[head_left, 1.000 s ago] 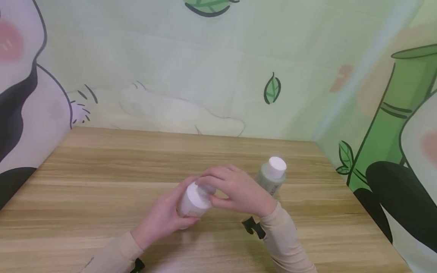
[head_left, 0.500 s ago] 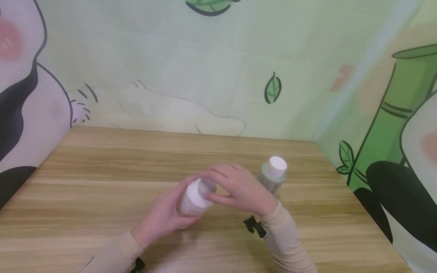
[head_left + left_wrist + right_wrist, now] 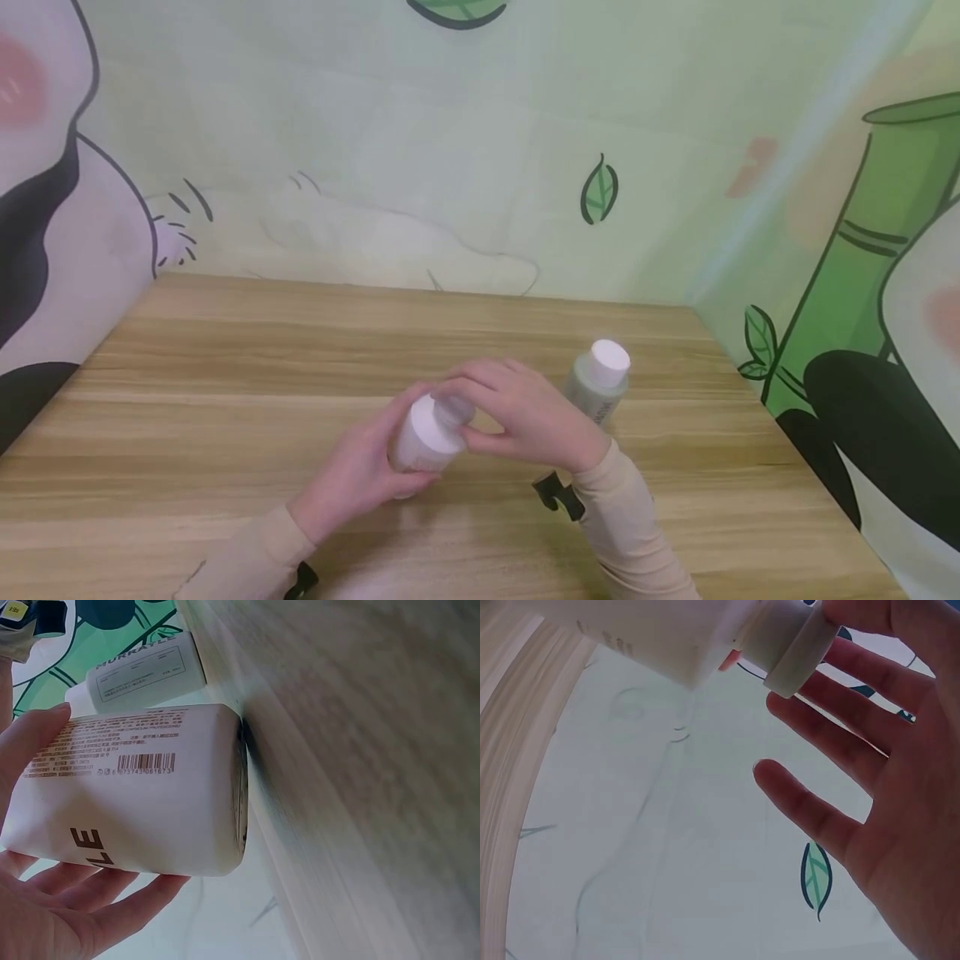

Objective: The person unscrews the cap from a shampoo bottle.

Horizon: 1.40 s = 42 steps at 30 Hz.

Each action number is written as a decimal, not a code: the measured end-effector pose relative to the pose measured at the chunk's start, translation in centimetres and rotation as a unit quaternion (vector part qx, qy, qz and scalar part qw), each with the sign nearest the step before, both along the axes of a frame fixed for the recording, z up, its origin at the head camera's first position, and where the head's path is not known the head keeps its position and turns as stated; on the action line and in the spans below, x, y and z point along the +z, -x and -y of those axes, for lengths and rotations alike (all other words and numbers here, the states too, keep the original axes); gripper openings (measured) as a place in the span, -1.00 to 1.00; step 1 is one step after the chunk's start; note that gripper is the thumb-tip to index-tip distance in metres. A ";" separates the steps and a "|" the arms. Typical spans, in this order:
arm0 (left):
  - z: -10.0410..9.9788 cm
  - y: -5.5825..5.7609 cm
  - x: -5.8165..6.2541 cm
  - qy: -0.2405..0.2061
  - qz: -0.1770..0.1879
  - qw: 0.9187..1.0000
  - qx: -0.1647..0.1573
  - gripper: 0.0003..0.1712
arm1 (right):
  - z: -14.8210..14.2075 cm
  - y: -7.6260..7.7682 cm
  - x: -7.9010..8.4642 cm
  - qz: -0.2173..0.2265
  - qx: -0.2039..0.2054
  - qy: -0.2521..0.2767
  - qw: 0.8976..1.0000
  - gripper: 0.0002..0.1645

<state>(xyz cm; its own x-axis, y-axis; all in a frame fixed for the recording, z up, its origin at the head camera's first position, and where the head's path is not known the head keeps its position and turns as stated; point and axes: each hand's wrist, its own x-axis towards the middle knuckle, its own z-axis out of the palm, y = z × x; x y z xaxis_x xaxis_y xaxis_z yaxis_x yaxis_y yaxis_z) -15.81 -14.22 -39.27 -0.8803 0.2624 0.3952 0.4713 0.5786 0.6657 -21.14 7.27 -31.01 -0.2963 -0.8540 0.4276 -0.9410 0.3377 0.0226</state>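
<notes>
My left hand [image 3: 356,471] grips a white bottle [image 3: 427,446] around its body, thumb on one side and fingers on the other. The bottle leans toward the right, with its base edge close to the wooden table in the left wrist view. Brown print and a barcode [image 3: 146,763] show on its side. At its top, my right hand [image 3: 528,417] pinches the pale screw cap [image 3: 806,652] between thumb and fingers, while one lower finger stands free. In the head view the right fingers partly hide the cap.
A second bottle [image 3: 592,396], grey-green with a white cap, stands upright just behind the right hand, partly covered by it. The wooden table [image 3: 247,358] meets a printed cloth backdrop [image 3: 360,142]. Black straps [image 3: 558,497] sit at the wrists.
The right fingers and thumb have shifted around the cap, the thumb drawing back toward its near edge. The left hand and both bottles keep their places; the head view has tilted slightly.
</notes>
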 end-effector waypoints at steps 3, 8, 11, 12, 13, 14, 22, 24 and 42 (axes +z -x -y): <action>0.0 0.1 0.0 0.003 -0.006 1.000 0.002 0.15 | 0.0 0.1 0.0 0.004 -0.006 0.003 1.000 -0.45; 0.0 0.4 0.2 0.014 -0.012 1.000 0.005 0.13 | 0.0 0.2 0.1 0.003 -0.047 0.006 0.999 -0.48; 0.0 0.4 0.3 0.013 -0.008 1.000 0.004 0.13 | 0.0 0.1 0.2 0.005 -0.063 0.005 0.998 -0.50; 0.0 0.4 0.3 0.012 -0.006 1.000 0.003 0.13 | 0.0 0.1 0.3 0.005 -0.066 0.005 0.998 -0.50; 0.0 0.5 0.4 0.012 -0.004 1.000 0.002 0.13 | 0.0 0.2 0.3 0.005 -0.068 0.004 0.998 -0.51; 0.0 0.5 0.4 0.012 -0.003 1.000 0.001 0.13 | 0.0 0.2 0.2 0.005 -0.068 0.004 0.998 -0.51; 0.0 0.4 0.3 0.018 0.001 1.000 0.001 0.13 | -0.1 0.0 0.2 -0.001 -0.054 0.004 0.999 -0.57; 0.0 0.4 0.2 0.017 0.000 1.000 0.001 0.14 | -0.1 -0.1 0.2 0.004 -0.044 0.002 0.999 -0.57; 0.0 0.1 -0.2 0.015 -0.012 1.000 0.001 0.14 | -0.1 -0.2 0.2 0.020 -0.047 -0.006 0.999 -0.49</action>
